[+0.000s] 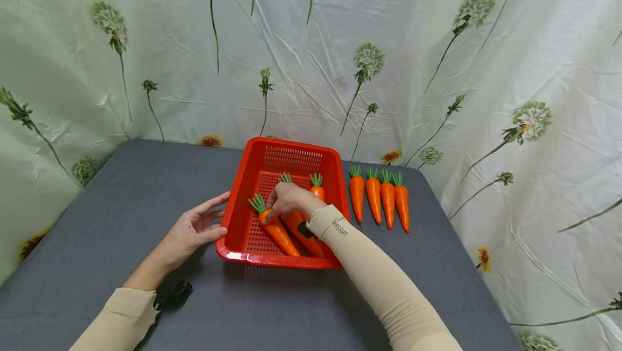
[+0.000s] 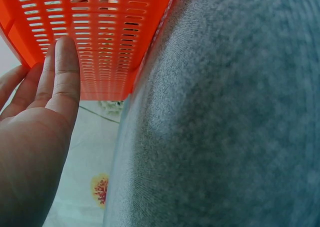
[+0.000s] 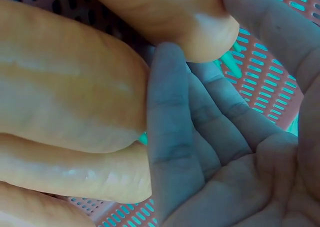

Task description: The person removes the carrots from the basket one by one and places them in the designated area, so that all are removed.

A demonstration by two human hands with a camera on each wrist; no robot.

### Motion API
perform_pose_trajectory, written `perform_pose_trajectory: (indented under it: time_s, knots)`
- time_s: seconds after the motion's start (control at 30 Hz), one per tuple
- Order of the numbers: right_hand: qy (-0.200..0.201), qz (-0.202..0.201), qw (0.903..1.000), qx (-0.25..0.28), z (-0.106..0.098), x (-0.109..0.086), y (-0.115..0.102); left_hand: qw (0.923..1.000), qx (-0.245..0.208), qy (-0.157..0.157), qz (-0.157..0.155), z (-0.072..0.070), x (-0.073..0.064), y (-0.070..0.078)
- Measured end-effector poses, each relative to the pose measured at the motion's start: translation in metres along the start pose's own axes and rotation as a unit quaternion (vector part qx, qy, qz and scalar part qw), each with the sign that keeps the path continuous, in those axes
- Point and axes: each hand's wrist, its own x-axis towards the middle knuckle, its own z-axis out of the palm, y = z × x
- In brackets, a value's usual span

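Note:
A red plastic basket (image 1: 252, 257) with slotted walls stands on the grey table, several orange carrots with green tops lying in it. My right hand (image 1: 293, 198) reaches inside and pinches the leftmost carrot (image 1: 280, 236) near its green top. In the right wrist view, thumb and fingers lie on either side of that carrot's thick end (image 3: 200, 24), with other carrots (image 3: 65, 82) beside it. Against the basket's left wall rests my left hand (image 1: 191, 232), thumb at the rim. The left wrist view shows its fingers (image 2: 66, 72) extended along the slotted wall.
Several more carrots (image 1: 373, 197) lie in a row on the table (image 1: 160, 194), right of the basket, green tops pointing away. A white curtain (image 1: 311, 70) printed with dandelions hangs behind the table and along its sides.

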Motion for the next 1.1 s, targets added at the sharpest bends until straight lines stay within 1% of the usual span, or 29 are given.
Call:
perform_pose_trajectory:
  time_s: [0.33,0.6,0.8,0.97,1.1]
  knots:
    - [0.004,-0.015,0.9997,0.021,0.001,0.000,0.003,1.0000,0.002,-0.001,0.001,0.000,0.000,0.002]
    - [-0.015,-0.022,0.9961,0.085,-0.003,-0.002,0.007,1.0000,0.009,0.003,-0.003,0.001,-0.001,0.003]
    - [-0.031,-0.023,0.9886,0.146,-0.006,-0.004,0.011,1.0000,0.009,0.000,-0.001,0.000,-0.001,0.003]
    - [-0.022,-0.009,0.9853,0.169,-0.009,-0.006,0.015,1.0000,0.005,-0.001,0.003,0.000,-0.001,0.001]
    - [-0.010,-0.007,0.9825,0.186,-0.012,-0.010,0.017,1.0000,0.003,-0.001,0.006,0.000,-0.001,0.001]
